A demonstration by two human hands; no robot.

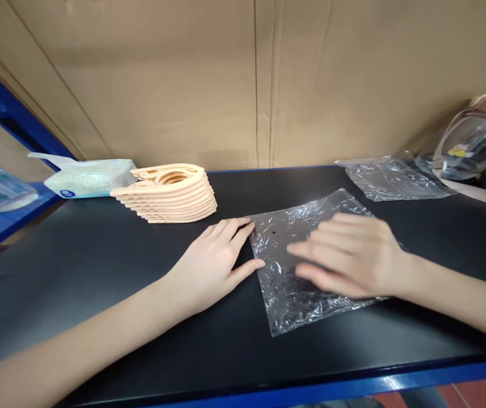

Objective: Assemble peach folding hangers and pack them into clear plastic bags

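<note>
A clear, crinkled plastic bag [285,306] with a small dark hole lies flat on the black tabletop. Along its left edge rests my left hand [215,258], palm down, fingers stretched out and thumb apart, with the fingertips touching the plastic. My right hand [353,255] is over the middle and right of the bag, slightly blurred. Its fingers are loosely extended, the thumb is apart from the index finger, and nothing is held. Whether it presses on the plastic I cannot tell. Behind my left hand stands a neat stack of peach-coloured, curved plastic pieces [170,195].
A soft tissue pack [93,178] sits at the back left. Another clear plastic bag [396,178] lies at the back right, beside a transparent bag with straps [472,144]. Cardboard [174,85] walls the back; a blue frame [353,388] edges the black table [174,351].
</note>
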